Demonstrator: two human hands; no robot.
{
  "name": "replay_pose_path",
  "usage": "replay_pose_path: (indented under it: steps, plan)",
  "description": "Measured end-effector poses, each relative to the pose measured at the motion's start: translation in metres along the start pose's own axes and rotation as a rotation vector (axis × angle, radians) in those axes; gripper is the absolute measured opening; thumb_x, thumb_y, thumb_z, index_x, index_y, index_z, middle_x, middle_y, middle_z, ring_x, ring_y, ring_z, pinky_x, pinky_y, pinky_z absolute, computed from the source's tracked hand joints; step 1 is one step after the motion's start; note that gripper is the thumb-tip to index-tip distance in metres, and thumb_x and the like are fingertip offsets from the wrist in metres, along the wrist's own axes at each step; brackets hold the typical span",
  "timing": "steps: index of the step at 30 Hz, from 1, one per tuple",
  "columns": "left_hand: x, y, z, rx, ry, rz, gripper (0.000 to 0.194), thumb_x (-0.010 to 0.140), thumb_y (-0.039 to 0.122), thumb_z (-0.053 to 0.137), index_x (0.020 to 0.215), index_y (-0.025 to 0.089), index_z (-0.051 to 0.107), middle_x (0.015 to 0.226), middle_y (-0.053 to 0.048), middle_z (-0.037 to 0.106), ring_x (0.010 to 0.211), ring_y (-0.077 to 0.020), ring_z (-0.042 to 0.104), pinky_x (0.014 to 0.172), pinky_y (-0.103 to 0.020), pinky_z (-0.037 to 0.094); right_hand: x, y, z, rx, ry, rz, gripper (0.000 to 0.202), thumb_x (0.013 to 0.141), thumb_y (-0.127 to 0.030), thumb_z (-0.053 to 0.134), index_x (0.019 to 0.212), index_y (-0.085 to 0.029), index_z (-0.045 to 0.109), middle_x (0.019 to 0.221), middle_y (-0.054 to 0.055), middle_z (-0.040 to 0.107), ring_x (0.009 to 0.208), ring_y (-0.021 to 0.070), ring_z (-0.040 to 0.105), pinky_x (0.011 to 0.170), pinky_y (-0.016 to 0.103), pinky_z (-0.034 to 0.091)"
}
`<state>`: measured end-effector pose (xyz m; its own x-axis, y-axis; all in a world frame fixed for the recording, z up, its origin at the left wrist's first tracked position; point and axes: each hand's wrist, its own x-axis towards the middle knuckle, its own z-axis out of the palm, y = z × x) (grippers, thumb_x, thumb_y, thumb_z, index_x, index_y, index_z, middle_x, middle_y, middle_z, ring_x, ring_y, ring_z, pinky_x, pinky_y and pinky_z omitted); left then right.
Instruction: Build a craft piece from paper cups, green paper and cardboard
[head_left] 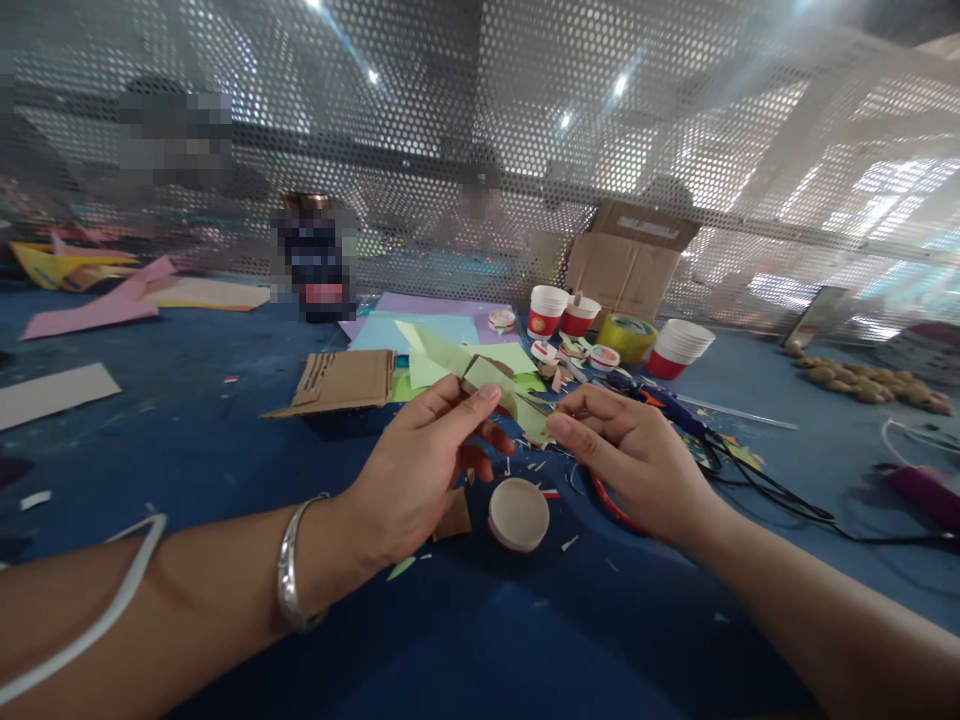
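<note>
My left hand (427,455) pinches a folded piece of pale green paper (487,385), with a brown cardboard bit against it. Close on its right, my right hand (637,450) has thumb and fingers closed around a thin pointed metal tool (534,401), whose tip lies against the green paper; the rest of the tool is hidden. Below both hands sits a small round cup piece (518,515), its pale flat face upward. A small brown cardboard scrap (452,516) lies beside it, partly behind my left hand.
Cut cardboard (349,380) and blue paper (420,333) lie behind. Red-and-white cups (547,310), yellow tape (628,338) and a cardboard box (626,265) stand farther back. At right are a blue glue gun (679,410) with a black cable and several brown lumps (874,382).
</note>
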<state>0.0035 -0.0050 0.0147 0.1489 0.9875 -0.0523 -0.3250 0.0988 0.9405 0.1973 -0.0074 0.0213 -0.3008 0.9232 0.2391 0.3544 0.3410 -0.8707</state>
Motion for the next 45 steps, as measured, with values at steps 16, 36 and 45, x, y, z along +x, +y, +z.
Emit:
replay_pose_path:
  steps: [16, 36, 45]
  plan:
    - [-0.001, -0.001, -0.002, 0.008, -0.068, -0.001, 0.019, 0.085, 0.033, 0.075, 0.081, 0.016, 0.068, 0.075, 0.001, 0.066, 0.063, -0.0096, 0.064, 0.046, -0.017, 0.044, 0.002, 0.001, -0.001, -0.006, -0.002, 0.006, 0.023, 0.091, -0.041, 0.068, 0.086, -0.019, 0.061, 0.062, -0.007, 0.047, 0.055, 0.0086, 0.039, 0.052, 0.022, 0.033]
    - [-0.001, -0.002, -0.003, 0.000, 0.029, -0.086, 0.024, 0.076, 0.037, 0.082, 0.081, 0.014, 0.076, 0.070, -0.003, 0.069, 0.060, -0.0100, 0.061, 0.049, -0.019, 0.038, -0.006, 0.004, 0.004, -0.238, 0.115, -0.158, 0.019, 0.096, -0.038, 0.061, 0.089, -0.021, 0.057, 0.068, -0.004, 0.056, 0.057, 0.0102, 0.048, 0.053, 0.024, 0.038]
    - [0.011, 0.006, -0.004, -0.075, 0.029, -0.104, 0.016, 0.086, 0.029, 0.071, 0.079, 0.017, 0.063, 0.067, 0.003, 0.060, 0.056, -0.0096, 0.060, 0.044, -0.019, 0.037, -0.008, 0.008, 0.003, -0.422, 0.183, -0.203, 0.023, 0.094, -0.044, 0.062, 0.096, -0.021, 0.057, 0.068, -0.003, 0.057, 0.054, 0.0108, 0.048, 0.051, 0.024, 0.038]
